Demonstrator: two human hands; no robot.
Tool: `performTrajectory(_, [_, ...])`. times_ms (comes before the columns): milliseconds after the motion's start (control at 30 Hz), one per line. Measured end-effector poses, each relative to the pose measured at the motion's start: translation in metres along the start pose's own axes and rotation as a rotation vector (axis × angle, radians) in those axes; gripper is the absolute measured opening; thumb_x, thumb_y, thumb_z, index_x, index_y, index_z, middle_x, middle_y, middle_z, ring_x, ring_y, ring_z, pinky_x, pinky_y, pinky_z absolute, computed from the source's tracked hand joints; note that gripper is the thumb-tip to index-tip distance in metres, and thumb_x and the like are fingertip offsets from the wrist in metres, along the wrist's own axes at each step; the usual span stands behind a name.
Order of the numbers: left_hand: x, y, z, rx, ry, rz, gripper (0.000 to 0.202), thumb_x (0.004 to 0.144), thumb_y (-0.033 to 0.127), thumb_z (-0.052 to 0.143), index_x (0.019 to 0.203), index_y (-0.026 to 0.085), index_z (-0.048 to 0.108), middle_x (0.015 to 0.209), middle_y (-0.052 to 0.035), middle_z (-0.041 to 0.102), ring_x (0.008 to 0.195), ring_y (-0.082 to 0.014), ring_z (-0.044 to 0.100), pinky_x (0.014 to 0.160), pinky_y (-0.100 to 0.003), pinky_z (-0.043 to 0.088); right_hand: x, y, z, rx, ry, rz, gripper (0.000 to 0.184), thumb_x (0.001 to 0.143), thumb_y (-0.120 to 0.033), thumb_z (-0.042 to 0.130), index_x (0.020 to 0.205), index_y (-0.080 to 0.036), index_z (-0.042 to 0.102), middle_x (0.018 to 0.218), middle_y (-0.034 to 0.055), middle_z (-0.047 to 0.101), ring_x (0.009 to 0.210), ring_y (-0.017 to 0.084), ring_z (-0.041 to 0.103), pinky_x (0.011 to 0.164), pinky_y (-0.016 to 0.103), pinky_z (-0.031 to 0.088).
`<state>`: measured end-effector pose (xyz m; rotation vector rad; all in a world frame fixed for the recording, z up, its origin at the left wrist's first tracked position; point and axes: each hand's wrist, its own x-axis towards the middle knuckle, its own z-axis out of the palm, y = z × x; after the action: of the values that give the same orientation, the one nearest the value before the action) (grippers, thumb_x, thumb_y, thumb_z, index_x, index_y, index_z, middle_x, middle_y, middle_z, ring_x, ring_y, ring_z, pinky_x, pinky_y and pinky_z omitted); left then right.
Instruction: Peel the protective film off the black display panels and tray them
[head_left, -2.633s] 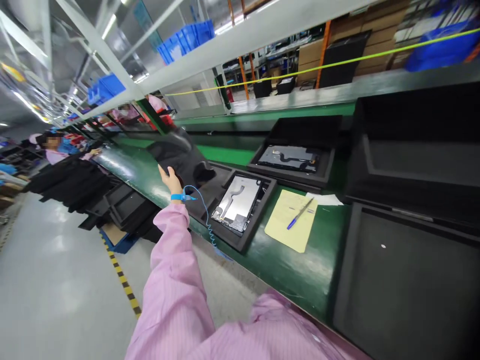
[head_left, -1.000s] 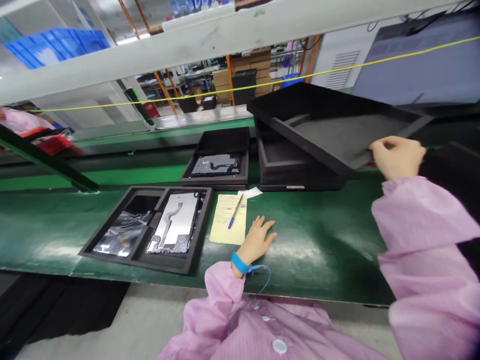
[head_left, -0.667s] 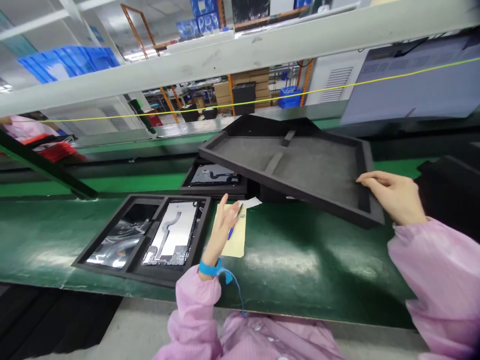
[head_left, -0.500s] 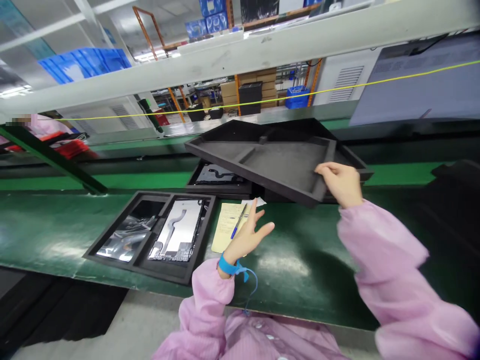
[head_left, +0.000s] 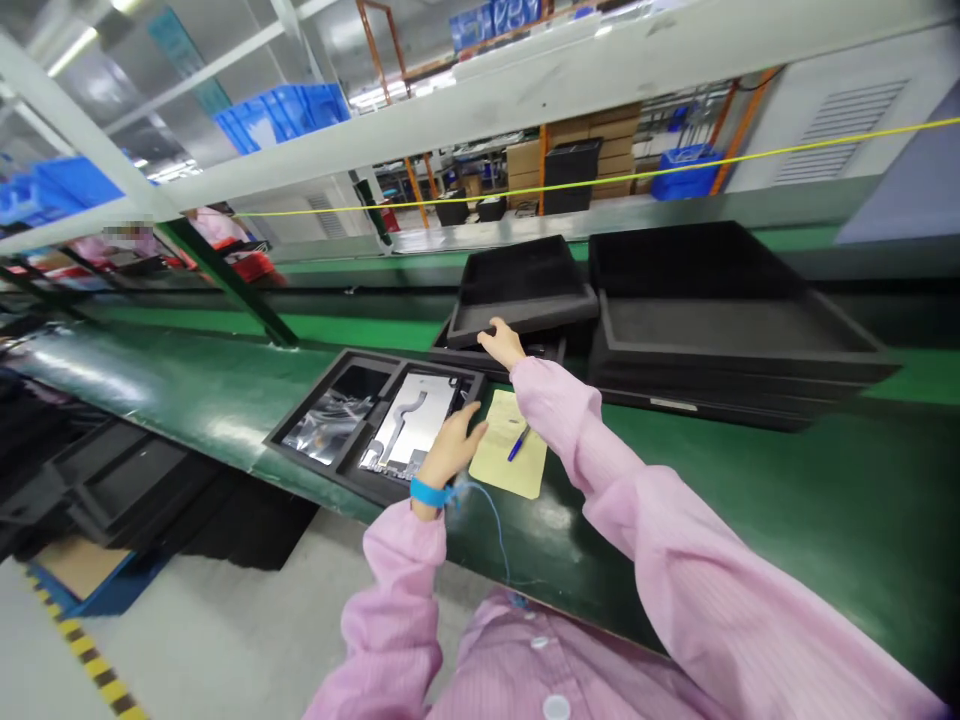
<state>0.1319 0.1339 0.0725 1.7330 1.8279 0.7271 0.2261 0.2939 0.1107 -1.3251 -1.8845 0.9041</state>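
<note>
lying left on the worktop, a two-compartment tray holds a panel; the left hand, fingers apart, hovers at its right edge. farther back, rightward, the right hand pinches a tilted black tray by its near edge, above a lower tray. yellow paper lies nearer; stacked trays stand right.

You've got two hands in play, left hand and right hand; one held tray, one two-compartment tray, one silver panel inside; one wristband, one pen, one yellow sheet; one stack, layers too dark to count surely.
</note>
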Motion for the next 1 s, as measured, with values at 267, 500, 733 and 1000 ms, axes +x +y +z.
performTrajectory(267, [0.065, 0.002, -0.018, -0.036, 0.202, -0.131, 0.035, 0.091, 0.034, 0.054, 0.121, 0.016, 0.057, 0.128, -0.0111, 0.057, 0.119, -0.0253, 0.054, 0.102, -0.052, 0.042, -0.097, 0.02, 0.001, -0.113, -0.295, -0.478, 0.025, 0.094, -0.033, 0.056, 0.088, -0.01, 0.059, 0.075, 0.0004, 0.058, 0.067, 0.009, 0.056, 0.068, 0.024, 0.05])
performTrajectory(500, [0.092, 0.058, 0.011, -0.23, 0.07, 0.021, 0.028, 0.09, 0.023, 0.052, 0.114, 0.015, 0.063, 0.093, -0.0064, 0.07, 0.091, -0.018, 0.064, 0.09, -0.036, 0.048, -0.15, 0.052, -0.015, -0.358, 0.235, -0.815, 0.026, 0.098, -0.025, 0.041, 0.095, -0.014, 0.064, 0.096, 0.0107, 0.065, 0.092, 0.019, 0.061, 0.081, 0.034, 0.043])
performTrajectory(733, [0.082, 0.101, 0.026, -0.455, -0.005, 0.157, 0.031, 0.087, 0.019, 0.051, 0.114, 0.012, 0.063, 0.097, -0.0082, 0.07, 0.087, -0.0157, 0.064, 0.085, -0.029, 0.048, -0.157, 0.057, -0.035, -0.594, 0.482, -0.953, 0.019, 0.097, -0.019, 0.049, 0.087, -0.012, 0.062, 0.073, 0.0046, 0.061, 0.071, 0.014, 0.052, 0.071, 0.033, 0.032])
performTrajectory(1000, [0.051, 0.13, 0.011, -0.806, -0.054, 0.263, 0.028, 0.09, 0.022, 0.049, 0.114, 0.014, 0.059, 0.114, -0.0104, 0.069, 0.114, -0.0186, 0.06, 0.099, -0.033, 0.042, -0.19, 0.036, -0.038, -0.49, 0.446, -0.886, 0.034, 0.098, -0.022, 0.045, 0.067, -0.013, 0.054, 0.061, 0.0024, 0.051, 0.062, 0.012, 0.044, 0.064, 0.028, 0.03])
